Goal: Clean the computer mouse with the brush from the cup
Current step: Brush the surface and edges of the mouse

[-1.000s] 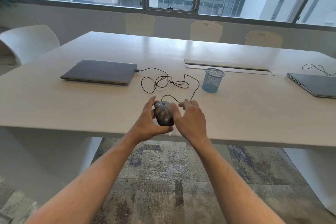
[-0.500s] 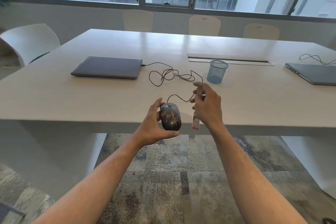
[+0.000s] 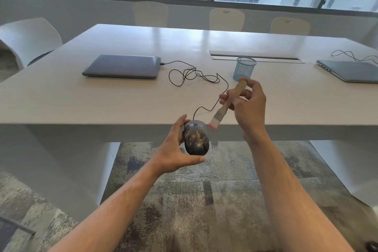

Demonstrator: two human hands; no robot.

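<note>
Head view — mesh cup (image 3: 244, 68), nothing visible inside

The left hand (image 3: 173, 149) grips a dusty dark mouse (image 3: 196, 140) off the white table (image 3: 102, 98) edge while the right hand (image 3: 248, 106) holds a wooden brush (image 3: 225, 106), bristles just beside the mouse, blue mesh cup (image 3: 244, 68) behind.

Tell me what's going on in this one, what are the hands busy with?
A person is cleaning a wired computer mouse off the near edge of a white table. The left hand grips the mouse, whose top shows yellowish smudges. The right hand holds a wooden-handled brush, bristles angled down just beside the mouse's front, apparently not touching. The blue mesh cup stands on the table behind.
</note>
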